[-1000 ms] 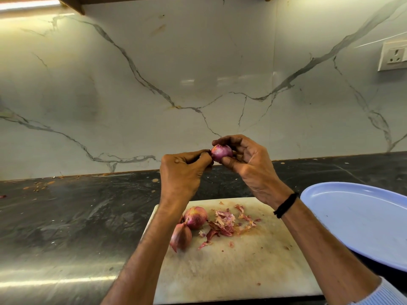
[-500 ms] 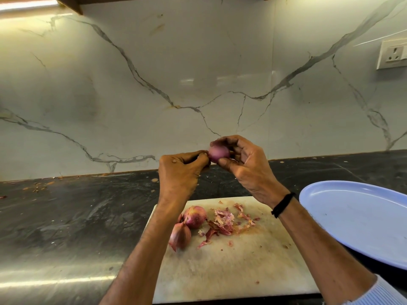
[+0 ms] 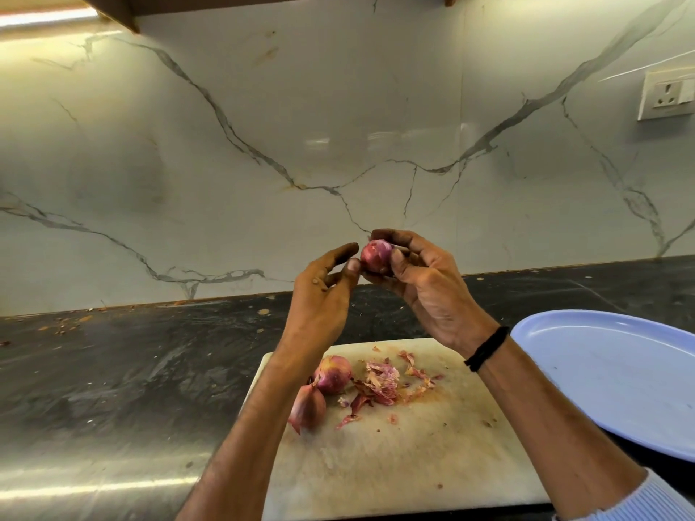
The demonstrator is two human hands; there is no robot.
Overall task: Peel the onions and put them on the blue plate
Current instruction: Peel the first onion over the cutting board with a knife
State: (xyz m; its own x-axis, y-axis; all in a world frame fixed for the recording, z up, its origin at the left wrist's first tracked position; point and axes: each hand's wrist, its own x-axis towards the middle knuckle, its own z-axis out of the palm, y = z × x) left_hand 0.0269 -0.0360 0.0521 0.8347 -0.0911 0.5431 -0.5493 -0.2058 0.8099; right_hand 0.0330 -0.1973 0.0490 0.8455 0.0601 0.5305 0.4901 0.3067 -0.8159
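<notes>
Head view, both hands raised above the cutting board (image 3: 395, 464), in front of the marble wall (image 3: 263, 126).

Right hand (image 3: 425, 283): palm turned toward the camera, wrist bent, fingers curled. It grips a small red onion (image 3: 376, 254) between the thumb below and the fingertips above. Black wristband (image 3: 487, 347) on the wrist; pale ribbed sleeve (image 3: 654, 502) at the frame's 5 o'clock corner.

Left hand (image 3: 323, 295): back of hand toward the camera, forearm rising from 6 o'clock. Fingers loose and mostly extended, nothing clasped. The thumb tip touches the onion at its 9 o'clock side; the index finger reaches just above it.

On the board, around its 10 o'clock area: a second onion (image 3: 334, 374) and a third onion (image 3: 310, 408), touching each other, both with skin on. Loose peels (image 3: 381, 381) lie just beside them, at their 3 o'clock.

Blue plate (image 3: 601, 370): on the dark counter (image 3: 113, 370) at the board's 3 o'clock; no onion on its visible part.
</notes>
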